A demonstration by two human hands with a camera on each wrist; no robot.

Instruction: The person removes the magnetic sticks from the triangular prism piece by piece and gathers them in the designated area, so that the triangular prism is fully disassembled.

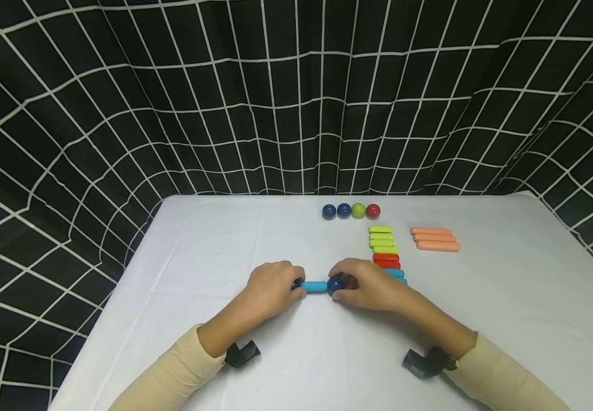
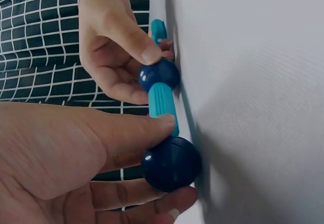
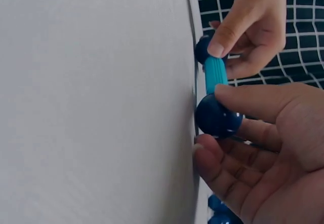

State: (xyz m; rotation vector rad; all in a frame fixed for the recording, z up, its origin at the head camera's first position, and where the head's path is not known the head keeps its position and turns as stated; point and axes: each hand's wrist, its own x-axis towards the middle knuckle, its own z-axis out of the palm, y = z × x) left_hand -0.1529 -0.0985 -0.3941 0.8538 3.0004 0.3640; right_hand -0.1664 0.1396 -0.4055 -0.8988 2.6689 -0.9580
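A light blue rod (image 1: 314,286) lies between two dark blue balls, joined end to end, low over the white table. My left hand (image 1: 274,288) pinches the rod's left end, its thumb pressed beside the left ball (image 2: 172,164). Around the right ball (image 1: 335,285) curl the thumb and fingers of my right hand (image 1: 371,284). In the right wrist view, that thumb lies where the ball meets the rod. Just beyond my right hand are other light blue rods (image 1: 395,273), partly covered by it.
Red rods (image 1: 386,258) and several lime green rods (image 1: 381,236) line up behind the right hand. Orange rods (image 1: 436,239) lie farther right. At the back sit dark blue balls (image 1: 329,212), a green ball (image 1: 358,210) and a red ball (image 1: 373,211). A black gridded curtain (image 1: 296,103) surrounds the table (image 1: 214,240).
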